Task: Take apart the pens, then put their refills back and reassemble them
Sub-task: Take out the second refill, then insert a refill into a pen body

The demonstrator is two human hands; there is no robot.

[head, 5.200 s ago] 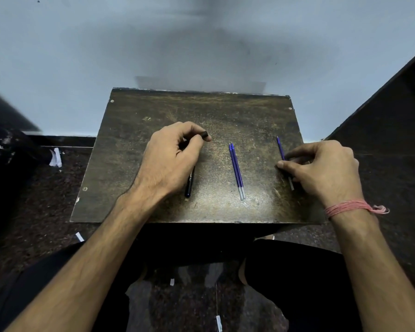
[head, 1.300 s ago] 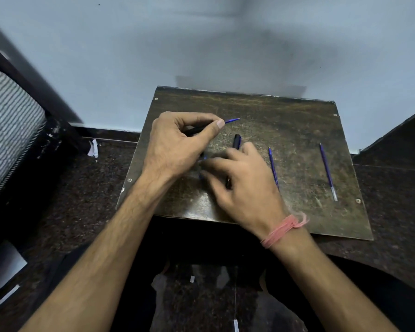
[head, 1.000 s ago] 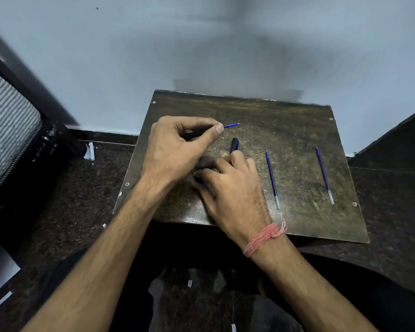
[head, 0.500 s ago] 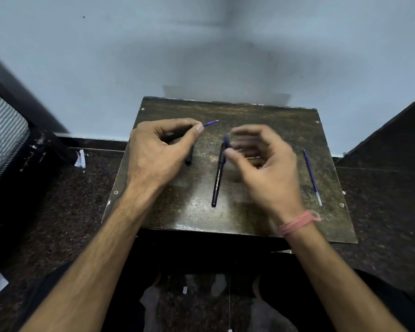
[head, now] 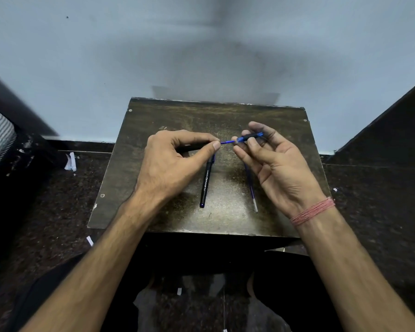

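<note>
Reassembly under way, judged mid-task. Left hand (head: pixel 170 164) pinches black barrel (head: pixel 192 147), grip clamped on it, blue refill (head: pixel 227 142) poking from its end. Right hand (head: pixel 273 164) pinches front section (head: pixel 249 137), grip clamped, its mouth near refill tip, not yet seated. On worktop (head: pixel 225 219): one pen body (head: pixel 205 183), one loose refill (head: pixel 251 188). Left to do: join these parts, then second pen.

Two bare forearms with no sleeves. The right hand (head: pixel 277 168) has a band of pinkish-red thread (head: pixel 312 211) wound several times round its wrist. Just below the thread, dark trousers (head: pixel 295 283) cover the legs.
</note>
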